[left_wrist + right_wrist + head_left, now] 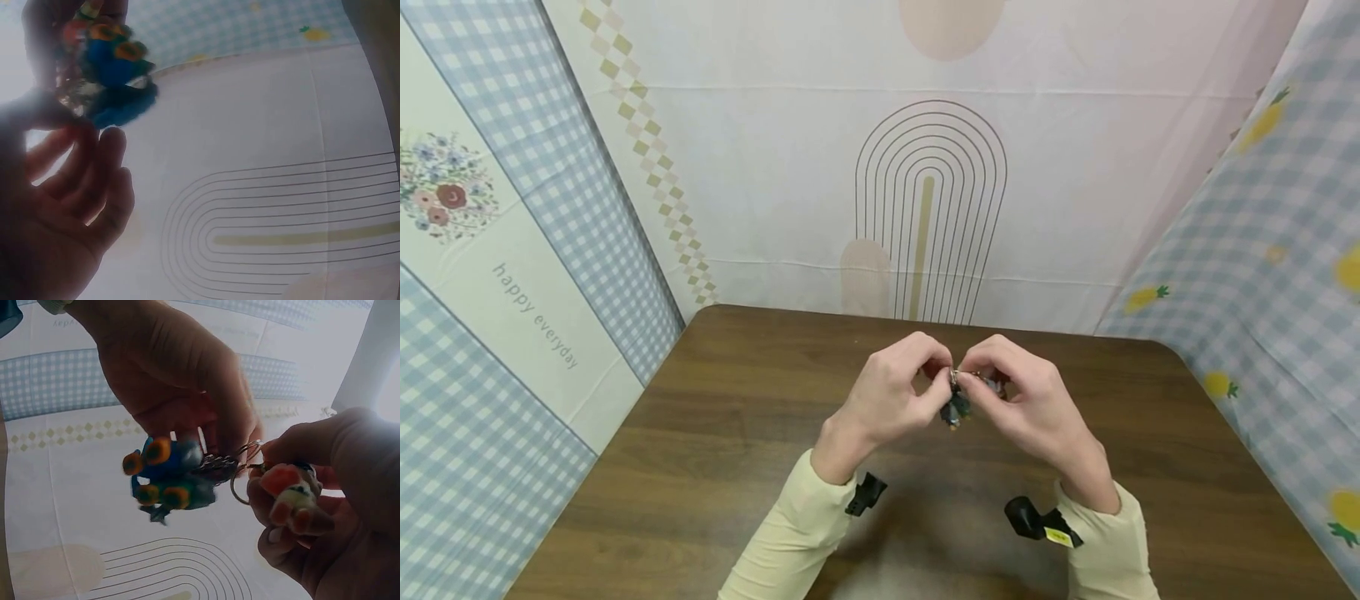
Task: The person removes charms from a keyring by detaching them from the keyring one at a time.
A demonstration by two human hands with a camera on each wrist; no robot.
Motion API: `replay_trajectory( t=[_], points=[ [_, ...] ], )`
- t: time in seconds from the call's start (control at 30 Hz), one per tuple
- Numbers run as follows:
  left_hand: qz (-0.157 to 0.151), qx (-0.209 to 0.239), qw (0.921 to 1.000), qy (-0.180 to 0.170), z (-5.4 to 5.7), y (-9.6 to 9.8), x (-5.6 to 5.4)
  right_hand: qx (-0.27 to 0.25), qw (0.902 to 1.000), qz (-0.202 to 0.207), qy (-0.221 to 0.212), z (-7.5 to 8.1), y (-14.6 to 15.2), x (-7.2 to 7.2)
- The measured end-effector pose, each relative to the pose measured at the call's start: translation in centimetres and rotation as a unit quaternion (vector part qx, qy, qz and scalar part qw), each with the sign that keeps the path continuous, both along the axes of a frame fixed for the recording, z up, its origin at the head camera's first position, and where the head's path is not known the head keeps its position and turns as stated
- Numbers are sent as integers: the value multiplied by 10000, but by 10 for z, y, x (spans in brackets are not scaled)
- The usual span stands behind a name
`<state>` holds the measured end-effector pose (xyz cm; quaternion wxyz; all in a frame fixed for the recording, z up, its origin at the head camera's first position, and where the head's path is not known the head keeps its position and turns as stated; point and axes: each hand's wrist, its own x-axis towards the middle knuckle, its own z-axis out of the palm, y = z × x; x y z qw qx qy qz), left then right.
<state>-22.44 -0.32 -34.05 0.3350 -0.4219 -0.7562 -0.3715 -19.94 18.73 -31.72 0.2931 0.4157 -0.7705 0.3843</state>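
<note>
Both hands meet above the table around a metal key ring [236,490] with small figurine keychains on it. My left hand [891,392] pinches the ring end between thumb and fingertips. Chains lead from there to blue and green figurines [172,469] with orange, round-ended parts, which dangle below the fingers. Opposite it, my right hand [1033,404] pinches the ring near a red-and-cream figurine keychain [292,497], which lies against its fingers. In the left wrist view the blue figurine [112,65] hangs beside the dim fingers; the exact finger contact is blurred there.
A brown wooden table [715,433] lies under both hands. Behind it hangs a pale cloth [760,167] with line arches, and checked cloths [1232,308] flank the sides. Each wrist wears a black camera [1033,518] close to its cream sleeve.
</note>
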Motion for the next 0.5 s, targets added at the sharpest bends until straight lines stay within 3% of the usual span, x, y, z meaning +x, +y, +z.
replay_trajectory(
  t=[0.27, 0.5],
  points=[
    [-61, -162, 9996, 207, 4, -4, 1, 26, 10000, -8, -91, -1, 0, -2],
    [34, -208, 9998, 24, 5, -8, 2, 32, 9998, 65, -175, -2, 0, -1]
  ],
)
